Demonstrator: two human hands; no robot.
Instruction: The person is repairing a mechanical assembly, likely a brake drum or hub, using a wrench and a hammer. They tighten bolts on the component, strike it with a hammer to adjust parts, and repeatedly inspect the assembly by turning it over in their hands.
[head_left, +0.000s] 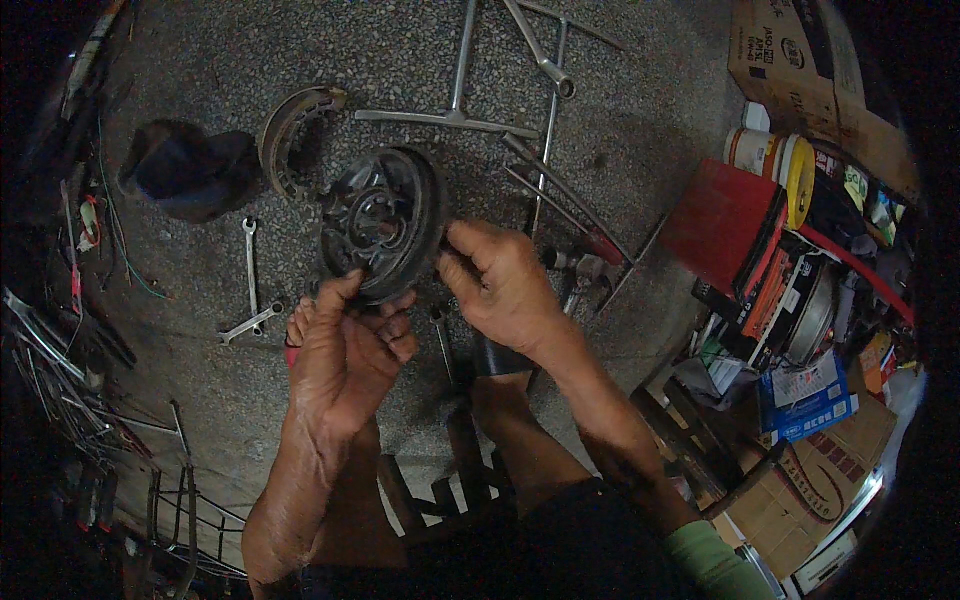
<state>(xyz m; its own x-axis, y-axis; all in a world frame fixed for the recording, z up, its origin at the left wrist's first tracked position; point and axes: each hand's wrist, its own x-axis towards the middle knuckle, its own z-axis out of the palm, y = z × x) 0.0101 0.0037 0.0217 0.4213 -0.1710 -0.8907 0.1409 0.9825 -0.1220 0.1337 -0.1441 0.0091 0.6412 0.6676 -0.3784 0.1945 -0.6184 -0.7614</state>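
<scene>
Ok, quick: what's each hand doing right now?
Left hand: closed on the lower rim of the round metal drum plate.
Right hand: fingers pinched at the plate's right edge.

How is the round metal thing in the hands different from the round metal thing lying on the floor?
The dark round drum plate is held up off the ground by the left hand and right hand; the curved brake piece lies untouched on the floor. The drum plate is a full disc with a centre hub; the brake piece is an open ring, paler and rusty-looking. Both are round, worn metal parts.
</scene>
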